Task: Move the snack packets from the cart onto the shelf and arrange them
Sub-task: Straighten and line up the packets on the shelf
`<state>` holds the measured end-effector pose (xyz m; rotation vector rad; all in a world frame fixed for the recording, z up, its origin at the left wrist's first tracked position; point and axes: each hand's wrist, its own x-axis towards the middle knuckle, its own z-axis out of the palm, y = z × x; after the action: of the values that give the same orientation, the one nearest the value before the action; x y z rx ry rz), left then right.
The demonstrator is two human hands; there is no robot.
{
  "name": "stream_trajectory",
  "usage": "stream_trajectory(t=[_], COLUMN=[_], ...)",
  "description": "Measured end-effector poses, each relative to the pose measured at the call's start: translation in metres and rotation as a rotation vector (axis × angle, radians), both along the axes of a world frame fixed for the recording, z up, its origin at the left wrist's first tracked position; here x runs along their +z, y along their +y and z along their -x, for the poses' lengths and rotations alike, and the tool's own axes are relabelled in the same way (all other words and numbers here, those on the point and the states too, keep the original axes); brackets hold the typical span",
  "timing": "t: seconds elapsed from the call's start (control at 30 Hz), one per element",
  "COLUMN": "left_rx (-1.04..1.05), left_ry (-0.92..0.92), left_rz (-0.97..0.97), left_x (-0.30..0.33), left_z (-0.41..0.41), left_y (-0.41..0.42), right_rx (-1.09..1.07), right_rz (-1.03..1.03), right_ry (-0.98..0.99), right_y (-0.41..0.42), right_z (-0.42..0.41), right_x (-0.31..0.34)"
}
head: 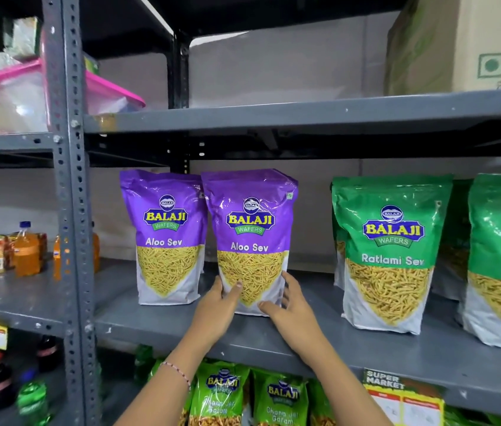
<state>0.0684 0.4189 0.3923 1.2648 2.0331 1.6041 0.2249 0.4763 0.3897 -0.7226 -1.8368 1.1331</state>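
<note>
1. On the neighbouring shelf at far left stand orange drink bottles [26, 250] and small cartons; a clear box with a pink lid [15, 96] sits one level up.
2. A grey slotted upright post [71, 186] divides that bay from the main grey shelf [274, 339].
3. A purple Aloo Sev packet [166, 238] stands upright on the shelf, long axis vertical, label facing out.
4. Just beside it, overlapping its right edge, a second purple Aloo Sev packet [250, 238] also stands upright with its label out.
5. The left hand [217, 312] grips this second packet's lower left corner, thumb on the front, fingers wrapped around the side.
6. The right hand [289, 312] touches its lower right corner, fingers spread apart along the edge.
7. Further right, apart from the purple pair, green Ratlami Sev packets [392, 256] stand upright in rows.
8. A cardboard carton [464, 41] sits on the level above.
9. Green packets [224, 395] fill the level below.
</note>
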Motion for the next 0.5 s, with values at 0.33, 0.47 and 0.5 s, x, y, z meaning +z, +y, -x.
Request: stream_trajectory(t=[0.33, 0.47, 0.5], left_rx=[0.178, 0.024, -0.059], left_ry=[0.025, 0.045, 0.029], left_rz=[-0.472, -0.494, -0.465], left_x=[0.003, 0.005, 0.007], left_z=[-0.051, -0.116, -0.138], left_y=[-0.023, -0.005, 0.004], right_rx=[-0.217, -0.438, -0.471], right_rz=[-0.161, -0.143, -0.102], right_ry=[0.42, 0.487, 0.453], right_y=[-0.012, 0.026, 0.039], right_z=[-0.108, -0.177, -0.191], right_x=[0.001, 0.005, 0.004])
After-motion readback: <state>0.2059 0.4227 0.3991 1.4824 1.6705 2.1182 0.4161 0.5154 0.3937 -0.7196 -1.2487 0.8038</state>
